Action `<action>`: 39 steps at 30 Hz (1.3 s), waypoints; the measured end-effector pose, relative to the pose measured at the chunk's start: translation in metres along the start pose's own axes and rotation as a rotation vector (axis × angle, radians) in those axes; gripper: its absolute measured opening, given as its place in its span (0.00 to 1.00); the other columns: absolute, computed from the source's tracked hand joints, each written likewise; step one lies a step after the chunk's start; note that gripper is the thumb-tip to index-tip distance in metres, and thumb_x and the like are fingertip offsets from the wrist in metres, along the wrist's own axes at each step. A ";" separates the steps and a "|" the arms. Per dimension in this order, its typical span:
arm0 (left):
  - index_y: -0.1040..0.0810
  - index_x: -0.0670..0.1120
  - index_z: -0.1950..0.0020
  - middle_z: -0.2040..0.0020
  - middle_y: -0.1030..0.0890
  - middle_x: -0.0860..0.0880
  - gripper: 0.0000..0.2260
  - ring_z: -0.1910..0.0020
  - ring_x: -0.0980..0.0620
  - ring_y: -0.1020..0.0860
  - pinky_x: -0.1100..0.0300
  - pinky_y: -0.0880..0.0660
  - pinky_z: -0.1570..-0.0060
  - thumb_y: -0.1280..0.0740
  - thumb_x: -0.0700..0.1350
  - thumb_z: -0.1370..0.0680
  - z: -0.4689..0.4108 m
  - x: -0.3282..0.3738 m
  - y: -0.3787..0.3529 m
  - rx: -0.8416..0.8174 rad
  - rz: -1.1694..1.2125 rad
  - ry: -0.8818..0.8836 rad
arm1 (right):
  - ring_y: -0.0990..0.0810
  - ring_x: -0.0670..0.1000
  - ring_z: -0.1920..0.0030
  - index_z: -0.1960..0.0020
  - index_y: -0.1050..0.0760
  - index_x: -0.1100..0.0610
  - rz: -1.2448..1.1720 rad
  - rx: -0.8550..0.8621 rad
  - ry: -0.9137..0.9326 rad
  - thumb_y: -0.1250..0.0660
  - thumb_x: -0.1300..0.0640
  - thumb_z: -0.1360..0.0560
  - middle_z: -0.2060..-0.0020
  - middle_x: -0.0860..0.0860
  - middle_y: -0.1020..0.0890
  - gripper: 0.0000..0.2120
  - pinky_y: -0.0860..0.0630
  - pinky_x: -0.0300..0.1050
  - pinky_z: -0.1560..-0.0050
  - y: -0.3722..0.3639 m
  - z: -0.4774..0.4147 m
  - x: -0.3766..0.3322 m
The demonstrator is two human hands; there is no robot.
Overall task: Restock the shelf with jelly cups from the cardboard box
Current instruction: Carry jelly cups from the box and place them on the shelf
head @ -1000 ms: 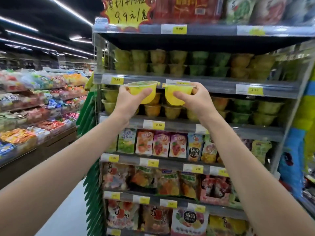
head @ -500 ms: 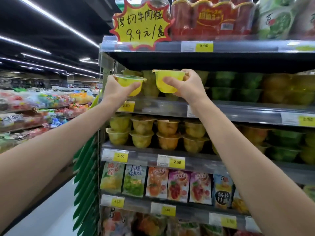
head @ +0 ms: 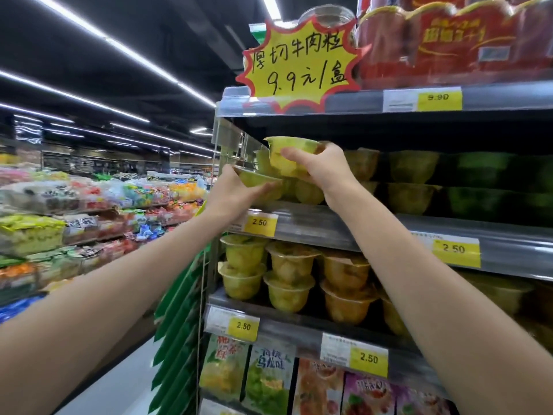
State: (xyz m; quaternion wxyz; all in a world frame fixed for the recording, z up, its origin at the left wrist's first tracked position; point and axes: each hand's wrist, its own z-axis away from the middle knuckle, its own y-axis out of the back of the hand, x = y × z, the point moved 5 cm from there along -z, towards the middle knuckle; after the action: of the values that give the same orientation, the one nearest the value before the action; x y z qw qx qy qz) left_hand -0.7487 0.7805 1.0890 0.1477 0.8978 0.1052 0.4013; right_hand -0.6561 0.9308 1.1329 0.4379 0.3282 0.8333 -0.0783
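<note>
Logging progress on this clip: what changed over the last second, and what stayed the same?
Both hands rose and reached forward to the upper jelly shelf. The right hand now holds its yellow jelly cup over the stacked cups at the shelf's left end. The left hand holds the other jelly cup lower, by the front edge. Unchanged: each hand still grips one cup, and neither has been released.

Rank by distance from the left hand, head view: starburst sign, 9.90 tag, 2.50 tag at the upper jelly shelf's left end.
1. 2.50 tag, just below the left hand.
2. starburst sign, above, on the top shelf edge.
3. 9.90 tag, upper right.
</note>
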 end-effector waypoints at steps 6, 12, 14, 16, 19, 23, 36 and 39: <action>0.31 0.43 0.38 0.48 0.25 0.49 0.31 0.50 0.49 0.26 0.56 0.32 0.56 0.31 0.65 0.30 -0.003 -0.006 0.006 -0.009 -0.125 -0.019 | 0.28 0.53 0.37 0.29 0.36 0.57 -0.033 -0.043 -0.034 0.24 0.46 0.33 0.36 0.52 0.26 0.39 0.28 0.50 0.36 -0.034 -0.016 0.004; 0.25 0.44 0.42 0.51 0.21 0.49 0.28 0.54 0.53 0.24 0.63 0.34 0.65 0.33 0.66 0.29 -0.007 -0.016 0.007 -0.086 -0.092 -0.026 | 0.24 0.53 0.42 0.37 0.29 0.54 -0.097 -0.111 -0.063 0.25 0.47 0.31 0.44 0.51 0.21 0.27 0.26 0.50 0.39 -0.053 -0.025 0.007; 0.25 0.44 0.44 0.56 0.22 0.51 0.24 0.59 0.56 0.25 0.63 0.35 0.66 0.32 0.63 0.28 -0.007 -0.016 0.007 -0.086 -0.085 -0.029 | 0.24 0.53 0.42 0.37 0.29 0.55 -0.090 -0.132 -0.053 0.25 0.47 0.31 0.44 0.51 0.21 0.27 0.27 0.52 0.38 -0.058 -0.028 0.007; 0.25 0.44 0.44 0.58 0.23 0.53 0.23 0.59 0.56 0.25 0.63 0.34 0.66 0.32 0.62 0.27 -0.007 -0.016 0.007 -0.094 -0.075 -0.036 | 0.24 0.53 0.41 0.35 0.30 0.55 -0.081 -0.149 -0.042 0.25 0.47 0.31 0.42 0.51 0.21 0.29 0.27 0.53 0.37 -0.063 -0.029 0.006; 0.25 0.45 0.44 0.58 0.24 0.54 0.22 0.59 0.57 0.25 0.64 0.35 0.66 0.33 0.61 0.26 -0.007 -0.016 0.007 -0.099 -0.069 -0.041 | 0.25 0.53 0.40 0.33 0.32 0.55 -0.069 -0.167 -0.025 0.26 0.46 0.30 0.40 0.52 0.23 0.30 0.28 0.52 0.37 -0.068 -0.028 0.006; 0.25 0.45 0.40 0.55 0.23 0.53 0.24 0.57 0.56 0.25 0.65 0.35 0.65 0.34 0.63 0.26 -0.006 -0.016 0.007 -0.086 -0.079 -0.056 | 0.26 0.54 0.38 0.30 0.34 0.55 -0.049 -0.161 -0.012 0.27 0.45 0.30 0.38 0.51 0.25 0.33 0.29 0.53 0.35 -0.068 -0.027 0.006; 0.29 0.41 0.38 0.51 0.28 0.51 0.23 0.52 0.54 0.29 0.60 0.34 0.56 0.31 0.54 0.24 0.019 -0.006 0.012 0.022 -0.151 -0.058 | 0.34 0.55 0.30 0.25 0.42 0.59 0.098 -0.088 0.051 0.31 0.45 0.25 0.29 0.54 0.33 0.36 0.33 0.46 0.36 -0.054 -0.013 0.003; 0.29 0.41 0.40 0.48 0.27 0.47 0.24 0.45 0.48 0.28 0.57 0.33 0.55 0.33 0.59 0.25 0.026 -0.005 0.012 0.012 -0.268 -0.045 | 0.32 0.55 0.31 0.25 0.41 0.60 0.207 -0.028 0.085 0.34 0.47 0.23 0.30 0.56 0.31 0.32 0.30 0.47 0.37 -0.045 -0.001 0.001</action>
State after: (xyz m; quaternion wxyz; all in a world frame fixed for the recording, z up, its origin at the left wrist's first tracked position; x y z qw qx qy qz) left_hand -0.7316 0.7630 1.0733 0.1969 0.8854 0.2231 0.3572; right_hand -0.6853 0.8971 1.1255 0.4124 0.4094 0.8138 -0.0071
